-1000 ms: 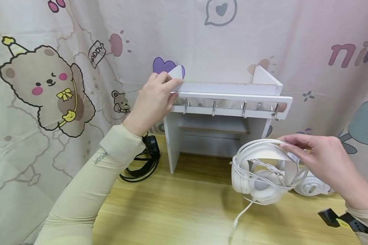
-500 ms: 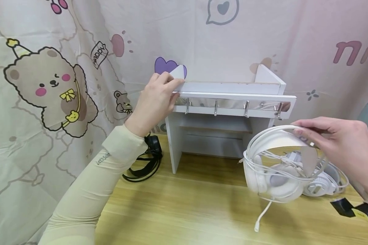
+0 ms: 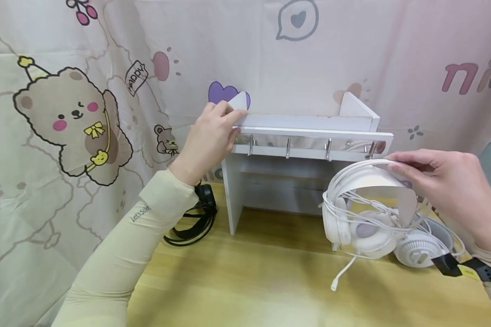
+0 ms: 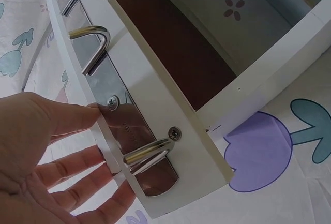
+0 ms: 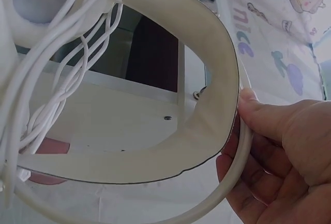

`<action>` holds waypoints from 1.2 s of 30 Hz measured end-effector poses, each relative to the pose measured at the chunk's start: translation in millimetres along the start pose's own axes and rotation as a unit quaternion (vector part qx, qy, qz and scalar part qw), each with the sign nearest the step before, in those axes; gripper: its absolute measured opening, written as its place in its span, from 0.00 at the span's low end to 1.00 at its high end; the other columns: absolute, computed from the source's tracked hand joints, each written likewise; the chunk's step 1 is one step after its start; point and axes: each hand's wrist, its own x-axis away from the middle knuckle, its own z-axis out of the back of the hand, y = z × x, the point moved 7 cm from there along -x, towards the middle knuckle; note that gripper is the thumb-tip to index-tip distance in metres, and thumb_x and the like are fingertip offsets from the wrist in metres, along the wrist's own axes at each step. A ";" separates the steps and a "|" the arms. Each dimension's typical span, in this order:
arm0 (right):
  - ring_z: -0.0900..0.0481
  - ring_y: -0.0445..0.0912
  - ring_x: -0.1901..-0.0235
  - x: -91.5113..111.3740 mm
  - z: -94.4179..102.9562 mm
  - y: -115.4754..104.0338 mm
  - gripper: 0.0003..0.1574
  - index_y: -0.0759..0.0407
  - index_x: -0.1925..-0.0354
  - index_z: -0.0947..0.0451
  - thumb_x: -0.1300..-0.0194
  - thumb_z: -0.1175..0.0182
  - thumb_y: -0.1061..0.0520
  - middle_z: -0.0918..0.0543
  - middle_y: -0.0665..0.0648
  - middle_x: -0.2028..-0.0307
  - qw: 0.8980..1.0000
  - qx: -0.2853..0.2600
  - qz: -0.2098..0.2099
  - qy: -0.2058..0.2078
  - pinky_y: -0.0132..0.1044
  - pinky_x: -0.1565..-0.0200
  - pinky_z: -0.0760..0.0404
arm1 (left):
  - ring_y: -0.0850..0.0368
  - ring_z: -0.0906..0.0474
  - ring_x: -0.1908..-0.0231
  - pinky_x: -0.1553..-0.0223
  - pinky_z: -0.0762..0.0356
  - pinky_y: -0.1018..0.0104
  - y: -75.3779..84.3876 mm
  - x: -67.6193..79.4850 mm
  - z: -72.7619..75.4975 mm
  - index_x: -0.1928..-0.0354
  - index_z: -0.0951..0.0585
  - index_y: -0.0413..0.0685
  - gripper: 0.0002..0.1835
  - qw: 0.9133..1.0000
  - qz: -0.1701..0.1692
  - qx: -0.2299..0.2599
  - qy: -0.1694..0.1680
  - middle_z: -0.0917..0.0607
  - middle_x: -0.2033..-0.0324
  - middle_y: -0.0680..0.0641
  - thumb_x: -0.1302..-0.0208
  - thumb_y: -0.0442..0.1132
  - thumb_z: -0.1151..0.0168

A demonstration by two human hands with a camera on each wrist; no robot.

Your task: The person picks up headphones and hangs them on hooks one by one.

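Note:
My left hand grips the left end of a white hook rail on the front of a small white shelf. In the left wrist view, the thumb and fingers pinch the rail's edge beside a bent metal hook. My right hand holds a white headset by the top of its headband, in the air just below and in front of the rail's right end. Its cable is wound around the ear cups, and a thin microphone boom hangs down. The right wrist view shows fingers and thumb pinching the headband's outer tube.
More white headphones with cables lie on the wooden table at the right, partly behind the held headset. Black headphones lie left of the shelf, partly behind the left forearm. A printed curtain hangs behind and at the left.
The right hand has lifted the headset and shifted it right, then slightly back left, closer to the rail's right end. The left hand keeps its grip on the rail.

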 end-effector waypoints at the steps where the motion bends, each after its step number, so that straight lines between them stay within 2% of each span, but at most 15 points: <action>1: 0.29 0.12 0.72 1.0 -1.9 1.5 0.13 0.56 0.53 0.06 0.38 0.22 0.62 0.05 0.51 0.63 1.000 -0.004 -0.006 -0.007 0.14 0.71 0.30 | 0.40 0.22 0.52 0.63 0.11 0.48 0.5 1.5 -1.4 0.38 0.16 0.52 0.17 1.000 0.001 0.000 -0.003 0.15 0.50 0.40 0.25 0.34 0.36; 2: 0.28 0.14 0.72 2.0 -4.3 3.3 0.13 0.57 0.52 0.06 0.37 0.22 0.62 0.06 0.59 0.62 1.000 -0.009 -0.015 -0.017 0.14 0.72 0.30 | 0.40 0.22 0.52 0.63 0.11 0.47 1.0 3.0 -2.8 0.38 0.16 0.52 0.17 1.000 0.001 0.000 -0.006 0.15 0.50 0.41 0.25 0.34 0.36; 4: 0.27 0.16 0.72 3.2 -8.5 6.0 0.13 0.56 0.51 0.07 0.35 0.23 0.60 0.06 0.60 0.61 0.999 -0.012 -0.027 -0.032 0.14 0.71 0.29 | 0.40 0.22 0.52 0.63 0.11 0.48 1.9 4.9 -4.7 0.37 0.16 0.52 0.17 1.000 0.002 0.001 -0.011 0.15 0.49 0.41 0.24 0.35 0.36; 5: 0.26 0.17 0.72 3.2 -10.1 7.1 0.13 0.55 0.51 0.07 0.34 0.23 0.59 0.07 0.66 0.60 0.999 -0.016 -0.034 -0.040 0.15 0.71 0.28 | 0.41 0.23 0.51 0.62 0.11 0.48 2.1 5.3 -5.1 0.37 0.16 0.53 0.17 1.000 0.003 0.001 -0.012 0.15 0.49 0.41 0.24 0.35 0.35; 8: 0.25 0.16 0.71 1.6 -14.0 9.1 0.14 0.56 0.50 0.07 0.33 0.24 0.57 0.07 0.68 0.59 0.997 -0.025 -0.037 -0.059 0.15 0.71 0.28 | 0.41 0.23 0.51 0.61 0.11 0.48 2.9 4.8 -5.2 0.37 0.16 0.53 0.17 1.000 0.002 0.001 -0.011 0.15 0.49 0.41 0.25 0.34 0.35; 11: 0.27 0.14 0.70 -1.3 -14.9 7.9 0.14 0.56 0.50 0.07 0.35 0.23 0.58 0.07 0.68 0.60 0.998 -0.017 -0.022 -0.064 0.13 0.70 0.29 | 0.41 0.23 0.51 0.61 0.11 0.48 3.2 3.5 -5.1 0.37 0.15 0.53 0.17 1.000 0.000 0.002 -0.008 0.15 0.49 0.42 0.25 0.34 0.35; 20: 0.31 0.13 0.67 -11.5 -13.0 -1.2 0.15 0.52 0.52 0.06 0.40 0.21 0.60 0.06 0.62 0.60 0.997 0.025 0.052 -0.055 0.16 0.66 0.33 | 0.41 0.22 0.52 0.59 0.12 0.50 3.3 0.6 -2.4 0.38 0.15 0.52 0.17 1.000 -0.003 0.001 0.003 0.15 0.50 0.41 0.25 0.34 0.35; 25: 0.30 0.20 0.67 -15.1 -13.1 -5.8 0.17 0.51 0.54 0.06 0.43 0.20 0.63 0.08 0.54 0.60 0.995 0.031 0.080 -0.047 0.20 0.65 0.33 | 0.41 0.23 0.52 0.60 0.12 0.50 3.9 -1.2 1.1 0.38 0.15 0.52 0.16 1.000 0.000 0.000 0.001 0.15 0.50 0.41 0.24 0.34 0.36; 31: 0.31 0.22 0.65 -19.1 -19.3 -9.6 0.19 0.55 0.50 0.07 0.41 0.21 0.63 0.13 0.52 0.57 0.992 0.039 0.102 -0.065 0.21 0.66 0.33 | 0.41 0.23 0.52 0.61 0.12 0.50 2.7 -1.5 2.4 0.37 0.15 0.52 0.17 1.000 0.005 -0.001 -0.003 0.15 0.49 0.41 0.24 0.34 0.36; 36: 0.31 0.24 0.67 -19.0 -25.4 -11.6 0.22 0.56 0.48 0.08 0.42 0.21 0.64 0.13 0.52 0.55 0.991 0.037 0.100 -0.080 0.22 0.68 0.33 | 0.41 0.23 0.52 0.59 0.12 0.50 0.6 1.3 1.0 0.37 0.15 0.52 0.17 1.000 0.006 -0.003 -0.005 0.15 0.49 0.41 0.25 0.34 0.36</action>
